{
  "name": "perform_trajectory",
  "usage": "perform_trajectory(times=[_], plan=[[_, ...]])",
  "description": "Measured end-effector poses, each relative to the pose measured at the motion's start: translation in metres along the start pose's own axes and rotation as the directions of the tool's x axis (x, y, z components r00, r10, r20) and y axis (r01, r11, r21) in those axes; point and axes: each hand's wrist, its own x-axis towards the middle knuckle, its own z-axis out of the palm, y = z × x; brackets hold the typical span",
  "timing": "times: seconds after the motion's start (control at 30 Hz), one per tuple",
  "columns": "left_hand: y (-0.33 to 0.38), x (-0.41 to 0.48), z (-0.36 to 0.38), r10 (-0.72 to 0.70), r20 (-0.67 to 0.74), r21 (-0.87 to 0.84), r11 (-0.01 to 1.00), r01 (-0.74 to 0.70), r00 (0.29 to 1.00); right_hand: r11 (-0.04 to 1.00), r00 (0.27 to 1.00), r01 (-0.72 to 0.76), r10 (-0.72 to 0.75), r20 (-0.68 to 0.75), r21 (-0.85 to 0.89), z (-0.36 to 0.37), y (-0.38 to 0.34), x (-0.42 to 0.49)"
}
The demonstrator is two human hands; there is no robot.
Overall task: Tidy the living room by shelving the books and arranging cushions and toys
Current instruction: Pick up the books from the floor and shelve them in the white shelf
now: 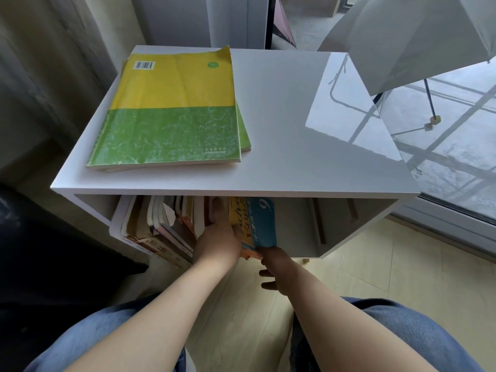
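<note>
A white open shelf unit (281, 191) stands in front of me, with a row of leaning books (161, 226) in its left half. My left hand (217, 237) reaches into the shelf. Its fingers lie straight between that row and a yellow book (239, 218), pressing against the row. A blue book (264, 224) marked with a 9 stands against the yellow one. My right hand (271, 267) holds the blue book at its lower edge, with the fingers curled beneath it. Two yellow-and-green books (174, 108) lie stacked on the shelf top.
The right half of the shelf compartment (335, 224) holds no books. An open white umbrella (408, 36) lies on the floor to the right by a glass door (456, 157). A curtain (53, 63) hangs at left and a dark sofa edge (53, 251) is beside me.
</note>
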Motion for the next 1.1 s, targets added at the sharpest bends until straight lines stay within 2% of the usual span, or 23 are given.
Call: perform_trajectory(times=[0.13, 0.27, 0.4, 0.6, 0.77, 0.83, 0.97, 1.1], plan=[[-0.002, -0.002, 0.002, -0.02, 0.002, -0.021, 1.0, 0.02, 1.0, 0.983, 0.993, 0.096, -0.105, -0.046, -0.158, 0.002, -0.002, -0.001], [-0.002, -0.006, 0.004, -0.055, 0.054, -0.094, 0.994, 0.06, 0.997, 0.989, 0.994, 0.105, -0.109, -0.031, -0.103, -0.001, -0.005, -0.008], [-0.003, -0.007, 0.004, -0.049, 0.062, -0.087, 0.995, 0.054, 0.997, 0.989, 0.992, 0.128, -0.129, -0.009, -0.068, -0.002, -0.007, -0.015], [-0.005, -0.008, 0.002, -0.049, 0.071, -0.072, 0.996, 0.054, 0.996, 0.976, 0.986, 0.153, -0.161, -0.036, -0.157, -0.004, -0.003, -0.014], [-0.005, -0.012, 0.003, -0.07, 0.074, -0.146, 0.986, 0.081, 0.995, 0.955, 0.977, 0.18, -0.202, -0.071, -0.236, -0.007, 0.0, -0.016], [-0.006, -0.016, 0.002, -0.066, 0.068, -0.141, 0.987, 0.075, 0.996, 0.932, 0.968, 0.206, -0.238, -0.075, -0.298, -0.009, 0.0, -0.02], [-0.009, -0.023, -0.005, -0.016, 0.054, -0.106, 0.994, 0.021, 0.998, 0.774, 0.902, 0.352, -0.43, -0.029, -0.526, -0.016, -0.004, -0.034], [-0.006, -0.037, -0.032, 0.061, 0.042, 0.001, 0.998, -0.061, 0.997, 0.737, 0.85, 0.455, -0.526, -0.002, -0.5, -0.024, -0.014, -0.066]])
